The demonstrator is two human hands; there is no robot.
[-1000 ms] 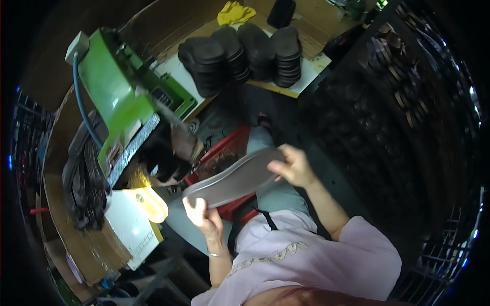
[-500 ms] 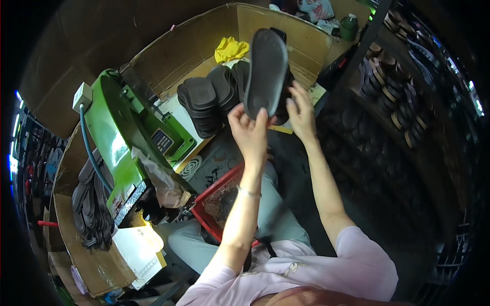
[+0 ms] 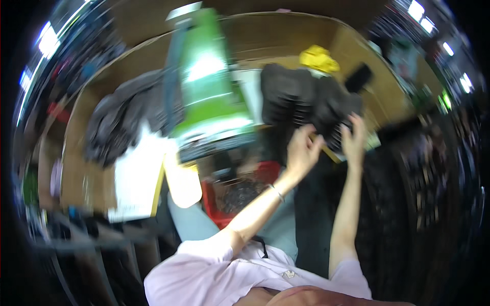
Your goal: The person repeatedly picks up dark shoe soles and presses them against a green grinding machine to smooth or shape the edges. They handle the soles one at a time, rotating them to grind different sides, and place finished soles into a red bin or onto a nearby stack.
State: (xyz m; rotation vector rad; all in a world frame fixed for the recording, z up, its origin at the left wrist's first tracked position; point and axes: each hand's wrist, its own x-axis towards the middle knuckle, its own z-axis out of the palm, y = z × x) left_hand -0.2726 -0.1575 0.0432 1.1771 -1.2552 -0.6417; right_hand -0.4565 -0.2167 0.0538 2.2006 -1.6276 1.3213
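Stacks of dark grey, rubbery-looking shoe soles point(image 3: 291, 94) stand on the white surface point(image 3: 249, 94) within a brown cardboard wall point(image 3: 265, 38). The left hand point(image 3: 301, 155) is just in front of them, its grip narrow, thumb and fingertips slightly parted. The right hand point(image 3: 354, 140), near their right end, has a wider grip. Blur keeps me from telling whether either touches.

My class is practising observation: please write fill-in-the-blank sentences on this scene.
1. Near the stacked dark soles are the left hand and right hand; a bracelet circles the ____ wrist.
2. The crumpled cloth beyond the soles is ____.
3. The machine's body is coloured ____.
4. The bin between the legs is ____.

Missing words: left; yellow; green; red.
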